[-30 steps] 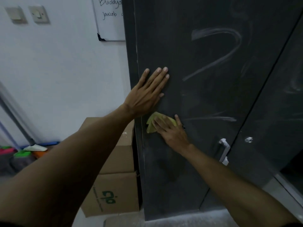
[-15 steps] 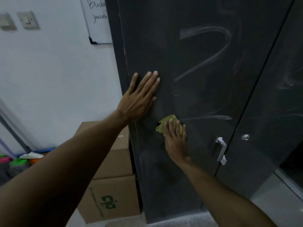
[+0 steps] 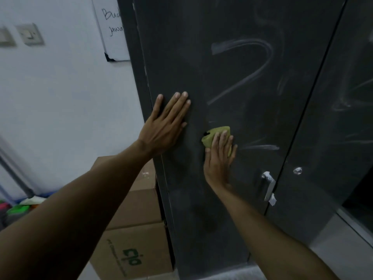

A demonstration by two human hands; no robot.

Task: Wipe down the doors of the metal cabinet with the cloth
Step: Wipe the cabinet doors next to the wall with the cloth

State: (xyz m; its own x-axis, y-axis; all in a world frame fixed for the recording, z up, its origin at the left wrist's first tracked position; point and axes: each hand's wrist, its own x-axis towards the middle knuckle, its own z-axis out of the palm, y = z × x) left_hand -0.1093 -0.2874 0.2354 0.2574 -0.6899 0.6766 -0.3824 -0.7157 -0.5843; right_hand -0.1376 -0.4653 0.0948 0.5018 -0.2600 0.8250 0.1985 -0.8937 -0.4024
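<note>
The dark grey metal cabinet's left door [image 3: 232,81] fills the middle of the view, streaked with pale wipe marks. My left hand [image 3: 167,126] lies flat with straight fingers on the door near its left edge. Below and to the right, my right hand [image 3: 219,156] presses a folded yellow-green cloth [image 3: 214,134] flat against the door, fingers straight over it. A silver handle [image 3: 269,184] sits at the door's right edge. The right door [image 3: 333,128] carries a small round lock [image 3: 297,170].
Stacked cardboard boxes [image 3: 133,235] stand against the cabinet's left side. A whiteboard [image 3: 113,31] and light switches [image 3: 30,34] hang on the white wall. Colourful items [image 3: 18,209] lie on the floor at far left. A grey ledge [image 3: 355,223] runs at lower right.
My right hand has slid the cloth to the right and slightly upward across the left door, turning its fingers upward. The left hand stays flat on the door.
</note>
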